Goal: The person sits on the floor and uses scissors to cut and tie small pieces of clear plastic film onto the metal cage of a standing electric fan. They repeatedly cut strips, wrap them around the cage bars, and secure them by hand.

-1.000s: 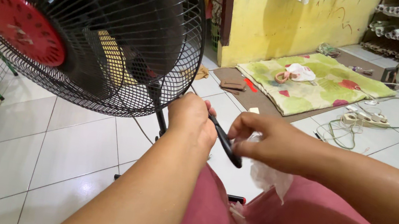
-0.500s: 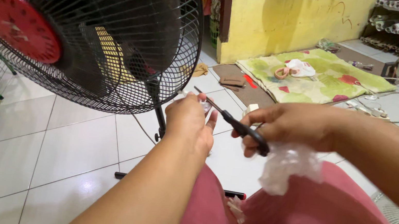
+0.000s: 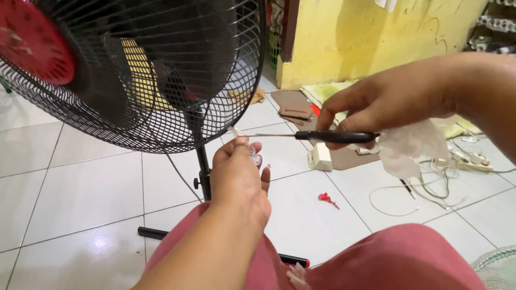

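Since half a second ago, the right hand (image 3: 393, 102) has been raised and carried rightward, and the black-handled screwdriver with a thin metal shaft (image 3: 320, 135) has been turned level, its tip now brought to the small clear plastic part (image 3: 252, 156) pinched in the fingertips of the left hand (image 3: 238, 179). The right grip is closed around the screwdriver handle, with a crumpled clear plastic bag (image 3: 409, 149) also caught under the fingers. The left grip is closed on the small part, held just beside the lower rim of the large black wire fan guard (image 3: 150, 49). The fan's black stand pole (image 3: 202, 171) is seen just behind the left hand. To the right, open white tiled floor (image 3: 76, 193) is left between the hands and the tangled white cables (image 3: 427, 189).
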